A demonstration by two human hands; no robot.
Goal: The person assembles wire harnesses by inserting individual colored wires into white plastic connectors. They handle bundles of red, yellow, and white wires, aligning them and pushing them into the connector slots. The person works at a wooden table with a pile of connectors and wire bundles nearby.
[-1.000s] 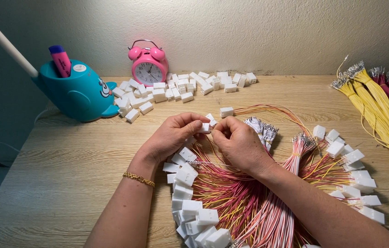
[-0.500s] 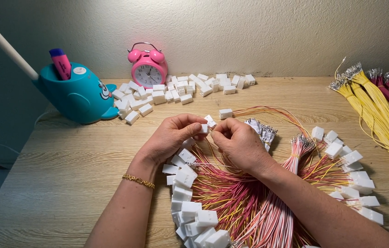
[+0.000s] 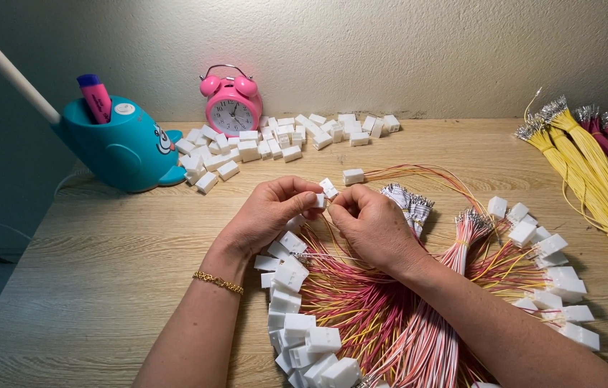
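We've got the left hand [image 3: 264,219] pinching a white connector [image 3: 327,190] at frame centre, right hand [image 3: 376,226] pinching a thin wire [image 3: 318,255] at it. Risk: the wire could bend or miss its slot if fed crooked.

Light wooden table [image 3: 103,287] against a rough pale wall [image 3: 426,50].

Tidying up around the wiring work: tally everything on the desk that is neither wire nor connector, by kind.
Pink alarm clock: 1
Teal whale-shaped holder: 1
Pink marker: 1
White slanted rod: 1
Total: 4
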